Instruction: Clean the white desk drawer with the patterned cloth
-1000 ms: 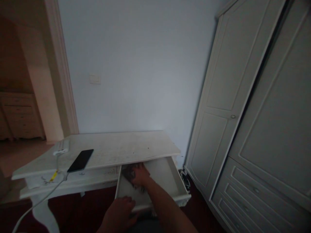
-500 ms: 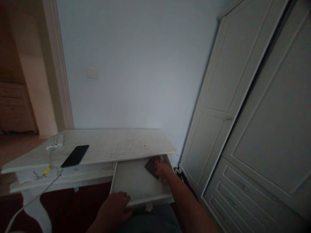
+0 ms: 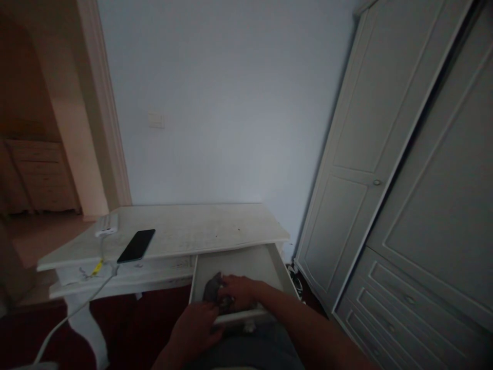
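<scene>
A pulled-out drawer point(image 3: 246, 264) extends from the right part of the white desk point(image 3: 192, 226). Inside, near its front left corner, my right hand point(image 3: 239, 292) presses on a bunched grey cloth point(image 3: 211, 289), its fingers closed on it. My left hand point(image 3: 196, 326) grips the front left corner of the drawer, close to the cloth. A black phone point(image 3: 136, 245) lies on the desk's left part, with a white cable running down from it.
A white power strip point(image 3: 107, 224) sits at the desk's left end. On the right stands a tall white wardrobe point(image 3: 346, 205) with drawers. Dark items point(image 3: 295, 280) lie on the floor between desk and wardrobe. A doorway is at left.
My right hand and the cloth have moved from the drawer's back right to its front left. My left hand stays on the drawer's corner. The view has shifted slightly left.
</scene>
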